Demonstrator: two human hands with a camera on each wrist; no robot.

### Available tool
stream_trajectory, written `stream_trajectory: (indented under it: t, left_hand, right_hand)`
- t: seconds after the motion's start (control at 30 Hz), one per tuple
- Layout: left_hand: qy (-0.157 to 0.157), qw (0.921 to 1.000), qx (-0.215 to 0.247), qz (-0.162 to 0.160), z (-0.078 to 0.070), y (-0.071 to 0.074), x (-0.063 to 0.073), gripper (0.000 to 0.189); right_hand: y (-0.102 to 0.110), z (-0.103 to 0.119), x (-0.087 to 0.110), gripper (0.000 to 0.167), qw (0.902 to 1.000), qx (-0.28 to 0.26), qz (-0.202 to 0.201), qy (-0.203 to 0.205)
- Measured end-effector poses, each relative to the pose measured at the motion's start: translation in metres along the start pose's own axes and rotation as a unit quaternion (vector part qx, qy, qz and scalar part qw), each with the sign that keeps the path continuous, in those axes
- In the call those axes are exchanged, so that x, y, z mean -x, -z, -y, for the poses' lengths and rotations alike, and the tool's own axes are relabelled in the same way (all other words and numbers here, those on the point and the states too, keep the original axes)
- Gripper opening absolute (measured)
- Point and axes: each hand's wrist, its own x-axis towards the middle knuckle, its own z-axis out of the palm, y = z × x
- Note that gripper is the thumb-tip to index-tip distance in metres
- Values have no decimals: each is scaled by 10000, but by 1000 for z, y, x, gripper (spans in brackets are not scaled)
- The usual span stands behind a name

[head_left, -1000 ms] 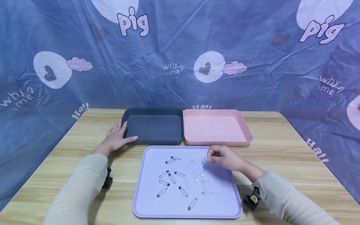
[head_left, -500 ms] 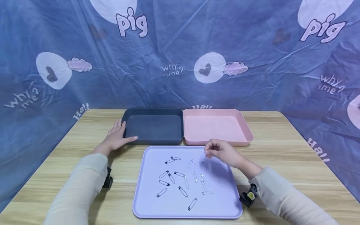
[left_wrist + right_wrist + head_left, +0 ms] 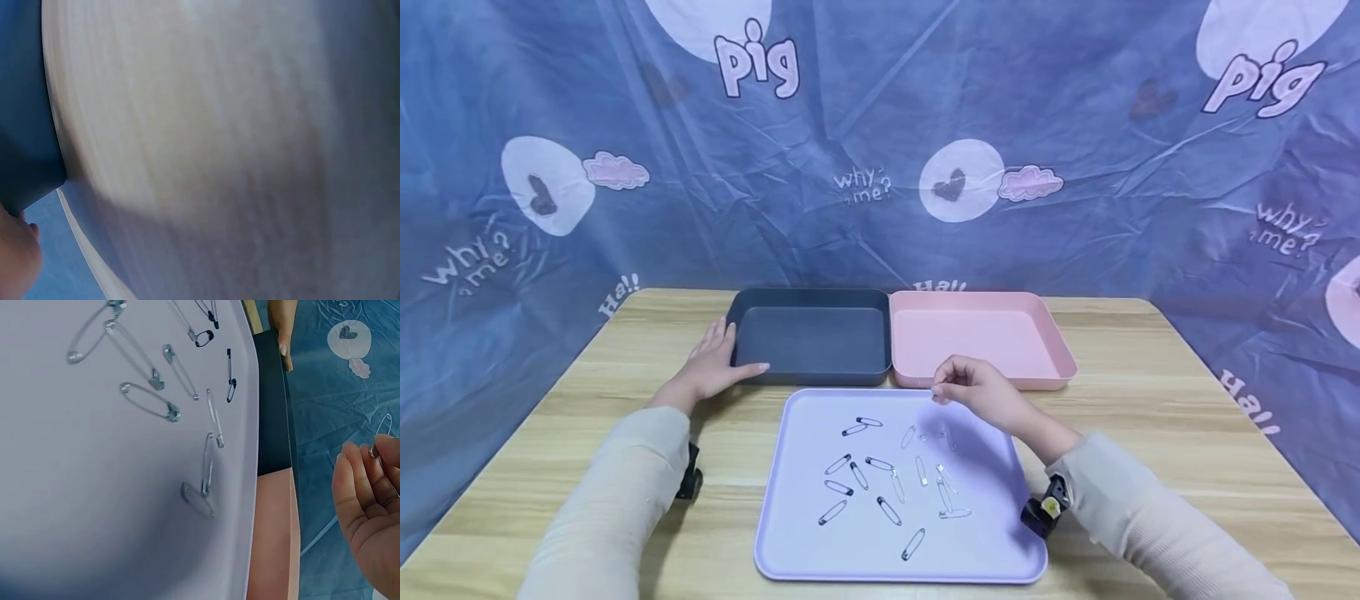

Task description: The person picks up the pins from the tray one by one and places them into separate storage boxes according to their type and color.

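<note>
Wooden table (image 3: pixel 1165 400): carries three trays. Lavender tray (image 3: pixel 992 554): near front edge. Dark tray (image 3: pixel 811 343), pink tray (image 3: pixel 977 325): side by side at far edge, dark on left. Left hand (image 3: pixel 709 371): fingers straight, spread, touching dark tray's left end. Right hand (image 3: pixel 988 398): thumb and fingers pinch silver pin (image 3: pixel 374 450) above lavender tray's far edge. Black safety pins (image 3: pixel 859 476): mainly lavender tray's left half; loose silver pins (image 3: pixel 921 471): mainly right half.
</note>
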Motion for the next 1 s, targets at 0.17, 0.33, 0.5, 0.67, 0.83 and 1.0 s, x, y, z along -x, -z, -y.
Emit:
stream_trajectory:
  t: [0.17,0.33,0.5,0.67,0.83,1.0]
  left_hand:
    - [-4,10000,-69,-16,-2,1,1,105]
    - [-17,9999,-130,-11,-3,0,3,105]
    - [-53,9998,-169,-79,-3,-2,4,105]
    - [-105,9996,-208,-137,-2,-4,4,104]
    - [-33,9997,-197,-142,-3,-4,7,104]
    - [-4,9998,-189,-91,-5,-2,8,104]
  right_hand:
    - [-2,2,-5,9,9999,84,-89,-35]
    - [-5,5,-11,10,9997,168,-126,-86]
    - [-11,8,-19,8,9997,44,-243,-83]
    - [-18,9,-28,9,9988,-248,-347,-225]
    - [-23,9,-37,13,9975,-406,-484,-305]
    - [-27,8,-46,10,9961,-525,-626,-331]
